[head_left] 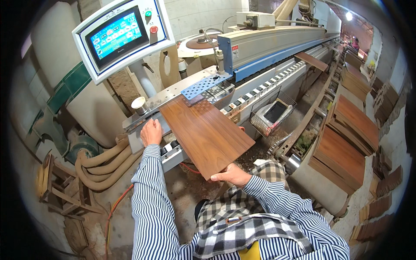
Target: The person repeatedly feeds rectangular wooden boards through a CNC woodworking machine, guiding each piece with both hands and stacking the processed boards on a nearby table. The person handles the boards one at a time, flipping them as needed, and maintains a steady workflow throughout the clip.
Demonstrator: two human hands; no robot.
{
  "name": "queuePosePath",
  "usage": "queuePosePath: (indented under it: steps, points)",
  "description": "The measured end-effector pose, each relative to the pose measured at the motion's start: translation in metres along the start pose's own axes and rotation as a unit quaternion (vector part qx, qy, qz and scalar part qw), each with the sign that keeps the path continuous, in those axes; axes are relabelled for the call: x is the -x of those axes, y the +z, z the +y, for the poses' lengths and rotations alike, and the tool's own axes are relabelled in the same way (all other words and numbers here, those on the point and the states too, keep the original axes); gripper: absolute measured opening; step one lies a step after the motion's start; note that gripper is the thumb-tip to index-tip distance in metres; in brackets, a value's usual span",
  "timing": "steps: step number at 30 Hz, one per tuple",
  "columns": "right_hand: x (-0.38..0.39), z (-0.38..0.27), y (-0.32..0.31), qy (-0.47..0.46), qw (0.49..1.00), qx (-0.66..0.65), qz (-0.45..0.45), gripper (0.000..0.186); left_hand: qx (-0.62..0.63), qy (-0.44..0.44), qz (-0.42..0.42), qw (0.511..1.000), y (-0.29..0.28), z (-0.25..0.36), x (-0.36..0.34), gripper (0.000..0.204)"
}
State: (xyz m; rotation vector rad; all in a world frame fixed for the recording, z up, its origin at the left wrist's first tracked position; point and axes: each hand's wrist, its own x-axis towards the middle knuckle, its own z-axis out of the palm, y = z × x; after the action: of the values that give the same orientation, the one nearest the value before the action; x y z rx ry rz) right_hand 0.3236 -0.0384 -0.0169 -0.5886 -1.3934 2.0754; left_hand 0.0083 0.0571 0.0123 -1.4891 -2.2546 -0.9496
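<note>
In the head view, the right hand (pixel 234 175) grasps the central brown board (pixel 207 138) by its 5 o'clock edge, thumb uppermost, while at 9 o'clock the left hand (pixel 151 132) has curled fingers, whether gripping I cannot tell, and tiny print marks a red-and-white label (pixel 235 51) near 1 o'clock.

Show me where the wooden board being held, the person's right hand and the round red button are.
Wooden board (pixel 207 136): head view, middle of its brown top face.
Right hand (pixel 234 175): head view, back of the hand.
Red button (pixel 154 29): head view, its round front.
</note>
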Motion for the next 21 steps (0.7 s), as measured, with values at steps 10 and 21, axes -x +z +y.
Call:
queuePosePath:
  steps: [10,21]
  points:
    - [0.009,0.008,-0.028,-0.029,0.998,-0.006,0.053,0.033,-0.001,-0.007,-0.019,1.000,0.000,0.002,0.000,0.030]
    - [0.025,0.007,-0.079,-0.074,0.982,-0.041,0.168,0.035,0.008,-0.010,-0.020,1.000,-0.004,0.006,0.001,0.031]
